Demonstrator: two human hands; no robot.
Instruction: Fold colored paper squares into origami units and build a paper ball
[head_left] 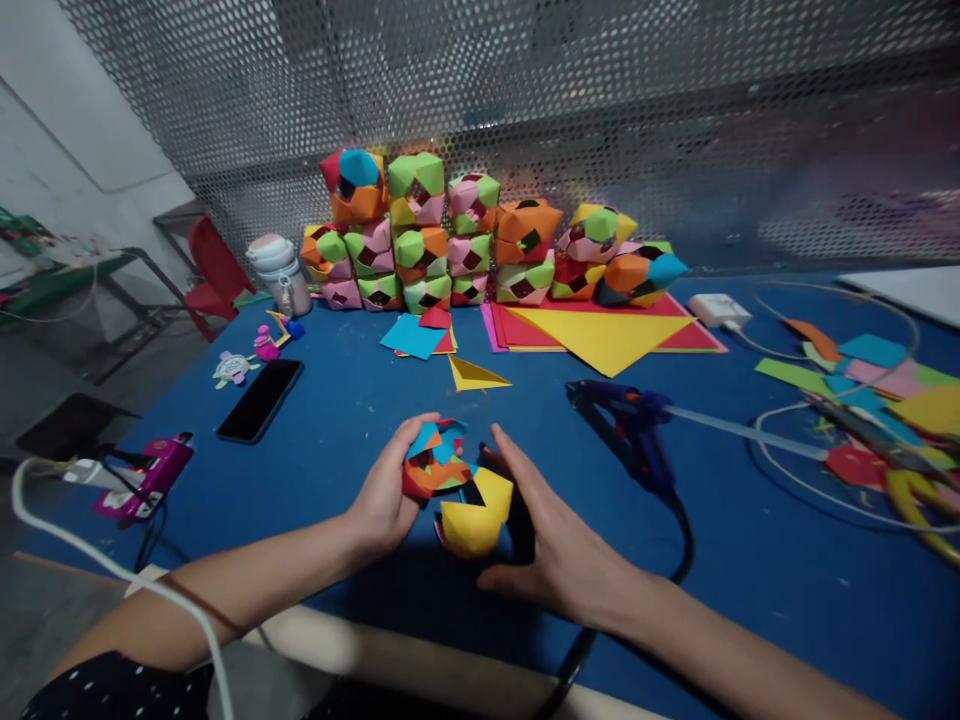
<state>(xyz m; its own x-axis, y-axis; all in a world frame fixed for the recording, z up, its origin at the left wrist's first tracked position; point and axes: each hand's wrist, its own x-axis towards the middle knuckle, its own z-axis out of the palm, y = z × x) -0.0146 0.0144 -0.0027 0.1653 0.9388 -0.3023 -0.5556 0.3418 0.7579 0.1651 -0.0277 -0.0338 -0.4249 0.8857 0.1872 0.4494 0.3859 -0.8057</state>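
Note:
Near the front of the blue table, my left hand [386, 490] is closed round a folded paper piece [433, 462] in red, orange and light blue. Against its lower right side is a yellow folded paper piece [476, 515] with a dark gap in its top. My right hand [536, 530] is just right of the yellow piece, thumb and fingers spread apart, holding nothing that I can make out. A blue glue gun [630, 415] with a clear stick lies to the right of my hands. A folded yellow paper triangle [476, 375] lies beyond them.
Stacked paper blocks [424, 250] line the back by a perforated metal panel. Large coloured sheets [615, 335] lie before them. A phone [261, 400], bottle [279, 272] and pink power strip [146, 478] stand left. Paper scraps [874, 372] and a looped white cable lie right.

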